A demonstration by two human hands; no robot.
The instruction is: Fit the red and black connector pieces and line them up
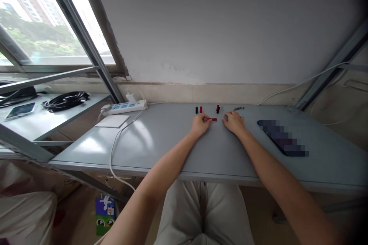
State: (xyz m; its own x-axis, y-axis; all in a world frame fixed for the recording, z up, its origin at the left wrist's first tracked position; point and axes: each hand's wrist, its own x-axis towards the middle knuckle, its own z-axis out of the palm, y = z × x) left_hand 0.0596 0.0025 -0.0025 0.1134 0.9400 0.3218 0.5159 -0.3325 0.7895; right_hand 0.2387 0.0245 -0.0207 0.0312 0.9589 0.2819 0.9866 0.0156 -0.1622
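My left hand point(200, 123) is closed on a thin red cylinder point(214, 119), whose end sticks out to the right, just above the desk. A short way to its right, my right hand point(235, 122) is low over the desk with thumb and index finger bent toward each other; what lies between them is too small to make out. Past the left hand stand a short black cylinder point(196, 110) and a short red cylinder point(201, 109). Between and beyond both hands is a red-and-black pair of cylinders point(217, 109). Several small dark pieces point(239, 108) lie behind my right fingers.
The grey desk point(161, 141) meets a wall at the back. A white power strip point(125, 107), a white flat pad point(112, 121) and a trailing white cable point(110, 155) are at the left. A dark, pixelated flat object point(283, 138) lies at the right. Coiled black cable point(66, 100) rests on a side shelf.
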